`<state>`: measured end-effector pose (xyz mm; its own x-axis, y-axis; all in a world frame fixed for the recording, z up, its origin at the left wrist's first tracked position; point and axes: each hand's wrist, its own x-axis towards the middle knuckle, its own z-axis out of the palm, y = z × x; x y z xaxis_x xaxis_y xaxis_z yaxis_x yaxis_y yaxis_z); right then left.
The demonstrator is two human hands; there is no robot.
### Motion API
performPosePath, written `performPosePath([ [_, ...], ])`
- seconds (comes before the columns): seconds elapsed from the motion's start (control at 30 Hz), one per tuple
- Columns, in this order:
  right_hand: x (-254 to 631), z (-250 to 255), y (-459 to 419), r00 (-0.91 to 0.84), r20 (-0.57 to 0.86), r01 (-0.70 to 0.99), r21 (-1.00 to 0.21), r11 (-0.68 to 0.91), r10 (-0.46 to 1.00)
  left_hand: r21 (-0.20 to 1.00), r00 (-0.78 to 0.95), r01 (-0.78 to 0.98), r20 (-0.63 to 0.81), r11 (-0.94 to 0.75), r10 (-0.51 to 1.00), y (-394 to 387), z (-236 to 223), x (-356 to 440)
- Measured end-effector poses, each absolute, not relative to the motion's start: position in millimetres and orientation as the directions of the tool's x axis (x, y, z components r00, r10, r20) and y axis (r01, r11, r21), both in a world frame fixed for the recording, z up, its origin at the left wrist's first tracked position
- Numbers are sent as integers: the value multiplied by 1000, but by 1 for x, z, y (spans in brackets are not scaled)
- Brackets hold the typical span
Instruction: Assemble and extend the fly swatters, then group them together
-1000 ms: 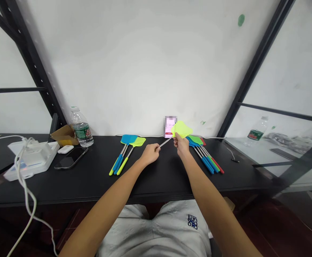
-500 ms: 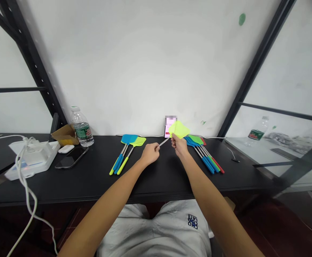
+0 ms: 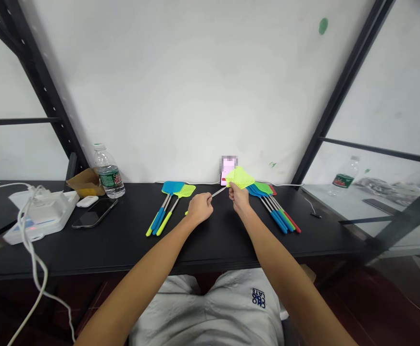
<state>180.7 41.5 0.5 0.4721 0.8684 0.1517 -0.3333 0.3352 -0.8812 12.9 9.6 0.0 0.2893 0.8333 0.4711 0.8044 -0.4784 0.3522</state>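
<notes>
A plain white wall (image 3: 195, 96) rose behind a long black table (image 3: 123, 250), with black metal posts (image 3: 47, 91) slanting up at either side. On the table lay two groups of fly swatters, heads toward the wall and handles toward the person. The left group (image 3: 187, 191) showed two blue and two yellow-green handles; the right group (image 3: 276, 221) had blue, green and red ones.

Between them, above the tabletop, a yellow-green swatter (image 3: 241, 178) was held in both hands. The left hand (image 3: 200, 207) was closed around its handle end, a bit of yellow-green showing past the fist. The right hand (image 3: 239, 196) pinched it at the base of the mesh head, thumb uppermost. The bare shaft spanned the gap between them, and the head overlapped the right group in view; whether they touched could not be told.

At the far left sat a white case (image 3: 65, 221) with cables, then a cardboard box (image 3: 83, 181) beside a water bottle (image 3: 109, 175). A dark phone (image 3: 95, 213) lay flat in front, near a small white case (image 3: 87, 202).
</notes>
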Motion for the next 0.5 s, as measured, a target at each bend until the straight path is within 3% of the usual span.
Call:
performPosePath([
  [0.27,178,-1,42,505,118,-350,-877,328,855,272,302,840,483,-469,822,7,-1,12],
  [0.5,174,3,36,443,198,-275,-898,343,875,351,306,794,473,-496,826,7,2,19],
])
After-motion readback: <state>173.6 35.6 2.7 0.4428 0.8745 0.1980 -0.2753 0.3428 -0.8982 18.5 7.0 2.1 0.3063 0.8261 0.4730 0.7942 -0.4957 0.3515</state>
